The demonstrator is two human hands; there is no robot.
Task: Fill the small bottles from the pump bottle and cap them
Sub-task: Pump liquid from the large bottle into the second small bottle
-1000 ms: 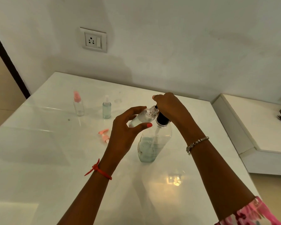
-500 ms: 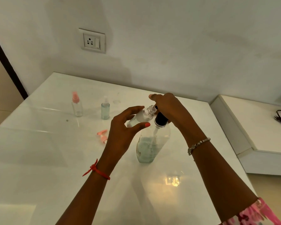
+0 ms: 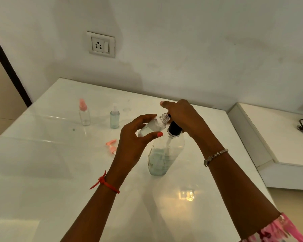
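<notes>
We find filling in hand: left hand [image 3: 135, 144] grips a tilted small bottle [image 3: 152, 127], neck at the nozzle; right hand [image 3: 184, 116] curls over the head of the pump bottle [image 3: 164, 154], upright on the tabletop [image 3: 42, 172]. Next, we judge: steady presses, neck kept aligned.

Not a word, number or brand can be read anywhere. The small bottle [image 3: 154, 127], pinched by the fingers and thumb of the left hand [image 3: 135, 142], is plain clear plastic. The pump bottle [image 3: 164, 154], under the fingers of the right hand [image 3: 185, 117], shows bare walls (any print there is too faint to make out). Beyond the left fingertips, the pink-capped bottle [image 3: 84, 114] and the white-capped bottle [image 3: 114, 117] are too small to show a label. The wall socket [image 3: 100, 44] above them bears no legible marking.
</notes>
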